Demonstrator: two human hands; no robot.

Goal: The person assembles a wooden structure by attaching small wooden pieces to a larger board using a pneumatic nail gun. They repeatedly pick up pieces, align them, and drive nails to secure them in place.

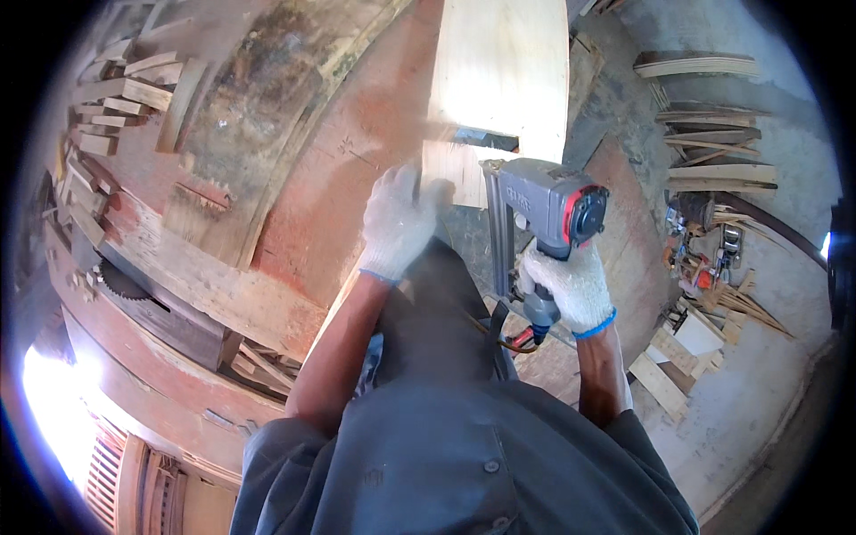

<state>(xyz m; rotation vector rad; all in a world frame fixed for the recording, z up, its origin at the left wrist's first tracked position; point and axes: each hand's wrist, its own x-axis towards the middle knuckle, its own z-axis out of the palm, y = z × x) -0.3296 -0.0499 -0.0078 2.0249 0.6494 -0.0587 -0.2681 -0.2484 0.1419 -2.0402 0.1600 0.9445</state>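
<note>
I'm gripping the grey nail gun (544, 209) with my gloved right hand (571, 285), fingers wrapped round its handle. At ten o'clock from it, my gloved left hand (399, 223) is pressing on the pale plywood board (504, 71).

A single wide fisheye view from a camera worn on the person's head, looking steeply down and close over their own chest and forearms. The workbench (267, 303) fills the left and centre, the concrete floor (767, 392) curves away at right, and the edges bend.
</note>
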